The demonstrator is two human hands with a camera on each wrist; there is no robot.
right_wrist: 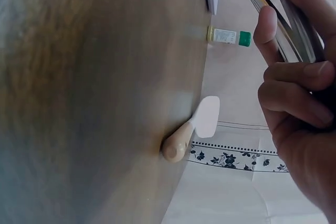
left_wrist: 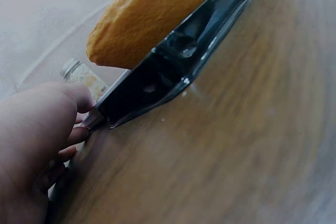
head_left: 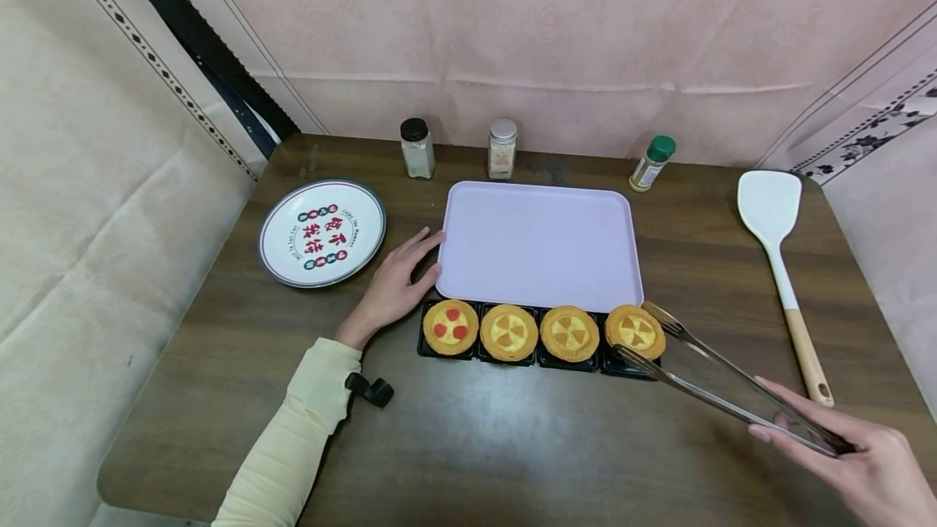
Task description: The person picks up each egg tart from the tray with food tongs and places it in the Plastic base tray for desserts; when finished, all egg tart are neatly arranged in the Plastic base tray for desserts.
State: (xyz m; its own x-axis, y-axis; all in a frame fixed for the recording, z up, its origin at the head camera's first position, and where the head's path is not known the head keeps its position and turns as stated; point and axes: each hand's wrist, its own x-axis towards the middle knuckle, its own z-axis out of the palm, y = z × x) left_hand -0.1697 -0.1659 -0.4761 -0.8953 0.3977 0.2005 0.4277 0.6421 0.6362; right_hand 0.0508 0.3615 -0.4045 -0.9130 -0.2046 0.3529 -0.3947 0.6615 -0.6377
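Four tarts are seen lined up in a black tray at the centre of the head view, just below a lilac tray on the brown tabletop. Metal tongs are gripped by the right hand at the lower right of the frame, fingers curled around the handles, as the right wrist view confirms. The tongs' tips are spread on either side of the rightmost tart, at the right end of the row; whether metal meets pastry cannot be told. The left hand is laid flat left of centre, its relaxed fingers touching the lilac tray's left edge and nothing grasped; in the left wrist view the fingertips are shown beside the black tray's corner. A cream sleeve is stretched toward the lower left. A printed plate is set at the left, well apart from the tarts. Three spice jars are ranged along the back: a black-capped jar, a silver-capped jar and a green-capped bottle. A white spatula with a wooden handle is laid at the right.
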